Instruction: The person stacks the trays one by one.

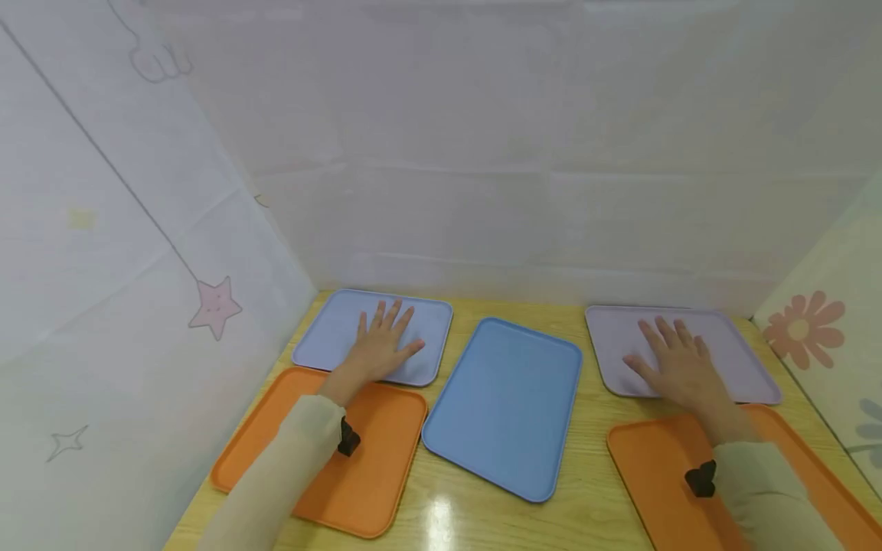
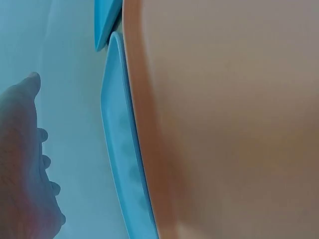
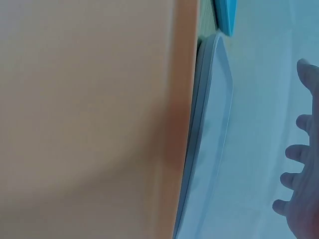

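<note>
My left hand (image 1: 377, 348) is spread, palm down, over the light blue-violet tray (image 1: 324, 329) at the back left. The left wrist view shows the hand (image 2: 20, 164) raised above that tray (image 2: 119, 124), with a gap between them. Over the pale purple tray (image 1: 737, 360) at the back right, my right hand (image 1: 682, 371) is likewise spread and holds nothing. In the right wrist view its fingers (image 3: 297, 153) stand apart from the tray (image 3: 212, 129). Below the left forearm lies an orange tray (image 1: 372, 474), and below the right one another orange tray (image 1: 648, 467).
A blue tray (image 1: 506, 405) lies slightly turned in the middle of the wooden table (image 1: 475, 528). White sheets (image 1: 441, 153) rise behind the table and at both sides. A small black device (image 1: 347, 438) sits at the left wrist, another black device (image 1: 701, 480) at the right.
</note>
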The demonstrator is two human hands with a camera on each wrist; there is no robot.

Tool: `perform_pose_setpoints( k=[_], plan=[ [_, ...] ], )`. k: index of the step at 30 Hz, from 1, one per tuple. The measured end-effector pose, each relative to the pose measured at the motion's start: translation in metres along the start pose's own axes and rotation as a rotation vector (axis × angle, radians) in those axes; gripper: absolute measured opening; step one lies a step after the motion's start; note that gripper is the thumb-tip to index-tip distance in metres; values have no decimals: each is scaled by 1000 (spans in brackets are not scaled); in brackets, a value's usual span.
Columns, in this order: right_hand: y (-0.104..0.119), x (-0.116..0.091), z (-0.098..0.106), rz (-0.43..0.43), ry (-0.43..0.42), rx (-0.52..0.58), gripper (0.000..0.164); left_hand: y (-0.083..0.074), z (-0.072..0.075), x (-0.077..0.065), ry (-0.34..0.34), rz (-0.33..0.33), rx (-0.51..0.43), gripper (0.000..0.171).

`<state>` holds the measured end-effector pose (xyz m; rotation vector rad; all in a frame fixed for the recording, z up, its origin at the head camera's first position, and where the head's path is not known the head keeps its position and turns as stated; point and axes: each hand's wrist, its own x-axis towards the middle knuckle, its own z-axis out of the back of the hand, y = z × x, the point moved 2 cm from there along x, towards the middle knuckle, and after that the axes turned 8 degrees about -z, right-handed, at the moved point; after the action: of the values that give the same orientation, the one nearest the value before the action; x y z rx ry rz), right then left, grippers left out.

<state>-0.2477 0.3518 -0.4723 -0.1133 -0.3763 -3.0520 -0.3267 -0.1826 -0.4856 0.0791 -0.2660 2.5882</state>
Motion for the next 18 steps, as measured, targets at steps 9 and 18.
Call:
perform_pose_setpoints(
  k=[9,18],
  plan=[
    [23,-3,-7,36,-44,21,79,-23,-3,1,-60,-39,2,73],
    [37,-6,-15,28,7,149,74,-51,-1,-2,-32,1,-147,59]
  ],
)
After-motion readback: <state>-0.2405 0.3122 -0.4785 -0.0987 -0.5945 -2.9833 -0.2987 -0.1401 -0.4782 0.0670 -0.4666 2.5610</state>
